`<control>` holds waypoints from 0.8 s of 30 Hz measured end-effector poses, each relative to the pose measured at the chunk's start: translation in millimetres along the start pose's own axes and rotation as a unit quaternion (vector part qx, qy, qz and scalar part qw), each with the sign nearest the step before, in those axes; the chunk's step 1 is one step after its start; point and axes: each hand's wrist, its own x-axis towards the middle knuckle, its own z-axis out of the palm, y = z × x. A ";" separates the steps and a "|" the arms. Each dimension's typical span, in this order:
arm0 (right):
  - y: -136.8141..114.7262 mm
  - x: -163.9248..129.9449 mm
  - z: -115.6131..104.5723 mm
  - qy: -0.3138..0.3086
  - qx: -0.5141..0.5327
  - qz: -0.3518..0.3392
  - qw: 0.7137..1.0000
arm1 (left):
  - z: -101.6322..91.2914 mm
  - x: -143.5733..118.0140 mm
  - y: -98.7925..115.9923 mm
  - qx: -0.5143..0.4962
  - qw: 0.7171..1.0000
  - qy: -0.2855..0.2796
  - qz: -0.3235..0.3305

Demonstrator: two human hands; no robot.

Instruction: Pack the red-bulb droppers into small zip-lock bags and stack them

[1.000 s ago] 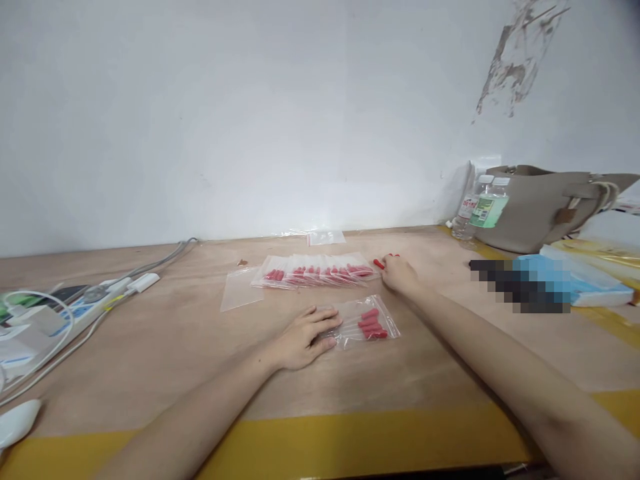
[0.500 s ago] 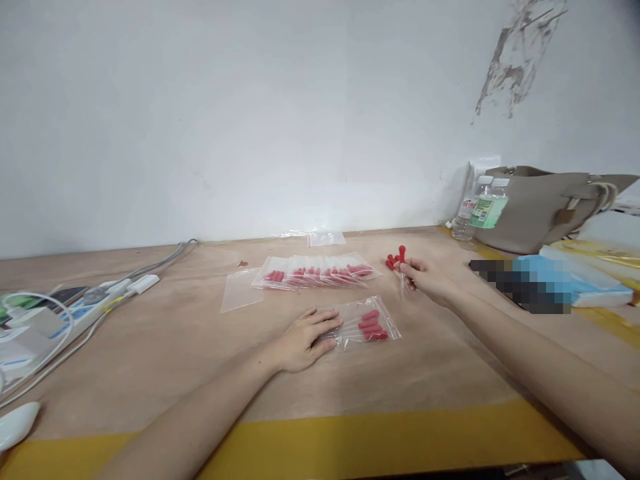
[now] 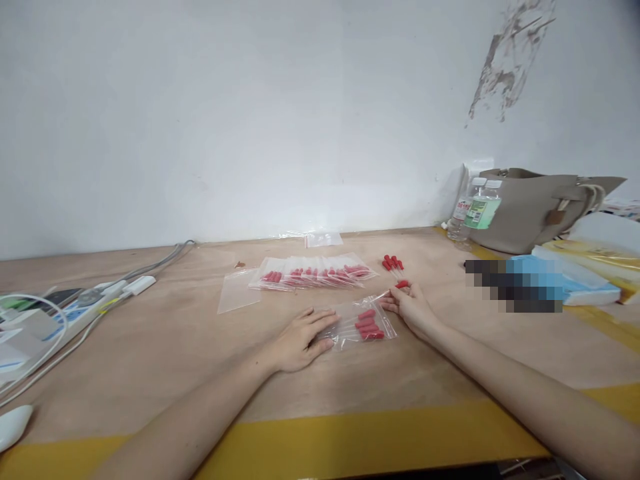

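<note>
My left hand lies flat on the table, fingers spread. Its fingertips rest on the left end of a clear zip bag. Inside the bag are several droppers with red rubber bulbs and thin clear tubes. To the right, my right hand pinches one more red-bulbed dropper by its bulb. Its thin tube points left, by the bag's right-hand opening; whether the tip is inside, I cannot tell. Just beyond that hand, several loose droppers lie together, bulbs away from me.
Filled bags overlap in a row behind my hands, with an empty bag at their left. A power strip with cables lies left. Bottles, a grey handbag and a blue pack stand or lie right.
My right hand has moved left and toward me with the dropper, from beside the loose droppers to the bag's opening. The dropper has turned from upright to nearly level. My left hand stays put.
</note>
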 end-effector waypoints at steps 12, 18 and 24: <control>-2.1 -8.0 -4.7 -0.073 -0.031 0.082 0.993 | -1.6 -0.3 2.7 0.001 1.000 0.015 0.000; -2.5 -12.3 -0.7 -0.115 -0.137 0.058 0.982 | -0.1 -0.4 1.4 0.005 1.000 0.017 0.003; 1.3 -9.5 1.2 -0.113 -0.211 0.043 0.970 | -1.6 -0.4 3.1 0.008 1.000 0.012 0.003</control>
